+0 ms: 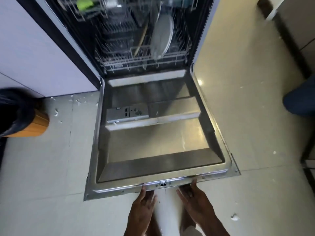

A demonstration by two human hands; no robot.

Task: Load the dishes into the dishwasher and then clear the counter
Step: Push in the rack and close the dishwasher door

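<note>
The dishwasher door lies fully lowered in front of me, its steel inner face up. My left hand and my right hand both hold its front edge on either side of the latch, thumbs on the rim and fingers hidden beneath it. Inside, the lower rack carries upright grey plates and a wooden utensil. A bright green item sits in the upper rack.
A white cabinet flanks the dishwasher on the left. A dark shape over a wooden object intrudes at the left edge, and a blue object sits at the right. The tiled floor has scattered white specks.
</note>
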